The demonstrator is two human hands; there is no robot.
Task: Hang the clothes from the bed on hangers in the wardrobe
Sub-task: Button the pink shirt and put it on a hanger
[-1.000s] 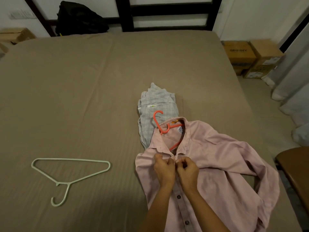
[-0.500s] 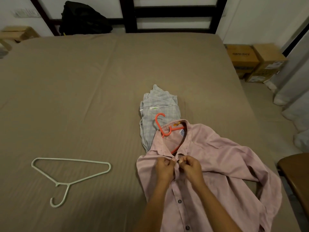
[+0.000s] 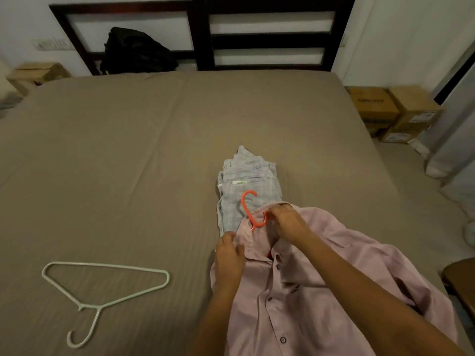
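Note:
A pink button shirt [image 3: 321, 291] lies front-up on the bed [image 3: 128, 163], with an orange hanger [image 3: 248, 206] inside it; the hook sticks out of the collar. My right hand [image 3: 285, 222] grips the neck of the orange hanger at the back of the collar. My left hand [image 3: 228, 255] rests with loosely bent fingers on the shirt's left collar and shoulder. A folded grey checked garment [image 3: 246, 186] lies just beyond the collar, partly under the hook. A pale green hanger [image 3: 102, 286] lies bare on the bed to the left.
A black bag [image 3: 136, 51] leans on the dark headboard [image 3: 257, 34]. Cardboard boxes [image 3: 390, 111] stand on the floor to the right of the bed, another box [image 3: 36, 73] at far left. A brown chair edge [image 3: 460, 283] shows at the right.
Both hands have left the button placket below the collar. My right hand moved up to the hanger's neck, my left slid out to the left collar. The camera tilted up.

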